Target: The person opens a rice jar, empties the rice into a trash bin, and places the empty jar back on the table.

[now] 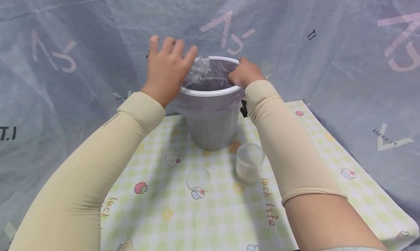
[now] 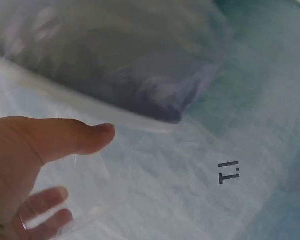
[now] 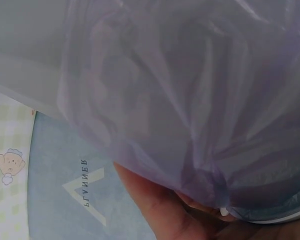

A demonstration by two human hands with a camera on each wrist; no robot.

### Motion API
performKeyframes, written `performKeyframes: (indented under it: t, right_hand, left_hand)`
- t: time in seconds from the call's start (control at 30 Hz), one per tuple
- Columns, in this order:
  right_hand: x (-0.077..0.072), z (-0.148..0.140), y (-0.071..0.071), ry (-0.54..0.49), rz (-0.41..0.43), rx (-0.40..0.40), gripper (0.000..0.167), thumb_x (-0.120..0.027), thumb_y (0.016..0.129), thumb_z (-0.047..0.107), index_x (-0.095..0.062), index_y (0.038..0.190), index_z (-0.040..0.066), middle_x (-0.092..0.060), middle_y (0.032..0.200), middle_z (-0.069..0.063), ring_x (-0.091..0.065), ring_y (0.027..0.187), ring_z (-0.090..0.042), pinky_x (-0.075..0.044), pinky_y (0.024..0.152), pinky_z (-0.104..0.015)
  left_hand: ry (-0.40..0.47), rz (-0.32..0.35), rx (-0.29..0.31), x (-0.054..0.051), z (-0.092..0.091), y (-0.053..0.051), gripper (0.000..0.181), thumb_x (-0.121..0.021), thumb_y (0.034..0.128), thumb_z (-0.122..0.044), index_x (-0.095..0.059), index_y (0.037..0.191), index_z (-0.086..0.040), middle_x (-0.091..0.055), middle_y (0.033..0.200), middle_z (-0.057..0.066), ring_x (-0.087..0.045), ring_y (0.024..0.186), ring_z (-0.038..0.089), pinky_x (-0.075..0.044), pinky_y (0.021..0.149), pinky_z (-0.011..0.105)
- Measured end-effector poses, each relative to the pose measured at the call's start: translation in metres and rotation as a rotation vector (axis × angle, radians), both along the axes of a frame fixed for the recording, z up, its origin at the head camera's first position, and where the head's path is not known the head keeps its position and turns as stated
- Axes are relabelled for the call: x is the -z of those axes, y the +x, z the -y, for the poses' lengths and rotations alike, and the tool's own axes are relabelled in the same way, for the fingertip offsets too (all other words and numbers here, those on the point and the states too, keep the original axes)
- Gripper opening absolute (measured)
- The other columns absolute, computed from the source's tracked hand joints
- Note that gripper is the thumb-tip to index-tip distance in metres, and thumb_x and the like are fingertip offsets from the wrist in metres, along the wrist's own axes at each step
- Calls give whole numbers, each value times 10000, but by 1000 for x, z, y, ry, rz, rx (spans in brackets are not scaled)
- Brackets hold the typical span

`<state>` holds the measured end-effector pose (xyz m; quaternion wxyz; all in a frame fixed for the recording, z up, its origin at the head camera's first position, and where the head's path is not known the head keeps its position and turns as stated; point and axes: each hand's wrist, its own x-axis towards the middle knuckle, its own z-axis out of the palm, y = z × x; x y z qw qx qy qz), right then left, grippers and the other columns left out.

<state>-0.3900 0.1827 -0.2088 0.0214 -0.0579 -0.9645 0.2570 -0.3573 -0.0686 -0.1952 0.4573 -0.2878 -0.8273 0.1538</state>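
Observation:
A grey bin (image 1: pixel 212 130) with a white rim stands on the table, lined with a thin, translucent purple bin bag (image 3: pixel 140 95) that folds down over its outside. My right hand (image 1: pixel 247 74) grips the bag at the right side of the rim; in the right wrist view its fingers are partly hidden beneath the plastic. At the rim's left side, my left hand (image 1: pixel 170 66) is raised with its fingers apart. Its thumb (image 2: pixel 85 137) stretches out near the rim in the left wrist view. Crinkled clear plastic (image 1: pixel 200 69) shows beside that hand over the bin's mouth.
A clear round tub (image 1: pixel 250 163) stands in front of the bin on the right. Left of it a clear disc (image 1: pixel 198 180) lies flat on the checked tablecloth (image 1: pixel 210 225). Grey printed sheeting (image 1: pixel 279 21) hangs close behind the table and at its sides.

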Motion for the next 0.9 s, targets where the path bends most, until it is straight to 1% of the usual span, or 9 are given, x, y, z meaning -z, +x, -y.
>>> performKeyframes:
  t: [0.07, 0.13, 0.23, 0.3, 0.37, 0.47, 0.6, 0.73, 0.9]
  right_hand:
    - [1, 0, 1, -2, 3, 1, 880, -543, 889, 251, -134, 1650, 87, -446, 1564, -217, -495, 1367, -379, -437, 1125, -481]
    - [1, -1, 1, -7, 13, 2, 893, -533, 892, 254, -103, 1658, 98, -438, 1573, -216, -500, 1348, -376, -444, 1110, -478]
    - [2, -3, 0, -7, 13, 3, 902, -523, 889, 249, -81, 1661, 99, -444, 1569, -214, -511, 1306, -372, -454, 1083, -477]
    - [2, -5, -1, -3, 8, 5, 901, -522, 884, 251, -89, 1659, 94, -451, 1561, -218, -512, 1301, -375, -454, 1082, -477]
    - [3, -6, -1, -4, 3, 9, 894, -531, 878, 258, -119, 1653, 93, -456, 1556, -215, -509, 1319, -378, -449, 1097, -482]
    - [4, -5, -1, -9, 0, 13, 884, -540, 873, 276, -154, 1649, 100, -454, 1559, -206, -501, 1348, -380, -443, 1113, -486]
    - [4, -3, -2, -11, -2, 18, 881, -530, 874, 273, -149, 1652, 108, -453, 1562, -193, -509, 1331, -371, -450, 1099, -482]
    - [4, -4, -2, -15, -9, 25, 876, -523, 881, 267, -142, 1653, 106, -448, 1565, -193, -506, 1332, -366, -450, 1099, -484]
    - [4, -5, 2, -19, -10, 23, 865, -532, 900, 268, -141, 1650, 89, -446, 1567, -208, -503, 1351, -372, -446, 1112, -493]
  left_hand:
    - [152, -1, 35, -3, 5, 5, 572, -509, 843, 60, -517, 1378, -145, -595, 1266, 188, -507, 1198, 407, -289, 1075, 612]
    - [251, -5, 73, -4, 7, 13, 605, -533, 808, 44, -518, 1387, -131, -602, 1281, 189, -529, 1176, 413, -302, 1064, 614]
    - [337, 11, 128, -3, 7, 26, 635, -659, 778, -69, -511, 1395, -112, -599, 1296, 185, -551, 1143, 414, -327, 1024, 601]
    - [378, 34, 143, -2, 6, 37, 713, -772, 747, -165, -502, 1405, -108, -588, 1291, 180, -557, 1103, 410, -342, 991, 587]
    - [423, 56, 157, 3, 6, 48, 782, -852, 727, -262, -497, 1406, -104, -577, 1265, 170, -553, 1059, 397, -352, 952, 569]
    - [492, 84, 181, 13, 10, 63, 834, -902, 689, -330, -512, 1386, -90, -575, 1223, 166, -552, 1015, 383, -365, 902, 549]
    - [562, 119, 200, 29, 14, 80, 882, -930, 654, -413, -530, 1358, -64, -581, 1221, 168, -562, 1066, 367, -391, 865, 542]
    - [634, 140, 220, 47, 16, 91, 944, -950, 627, -501, -546, 1357, -59, -584, 1226, 169, -567, 1117, 347, -413, 861, 558]
    - [676, 173, 249, 78, 17, 100, 1000, -914, 633, -617, -536, 1361, -45, -542, 1171, 192, -531, 1069, 361, -397, 840, 551]
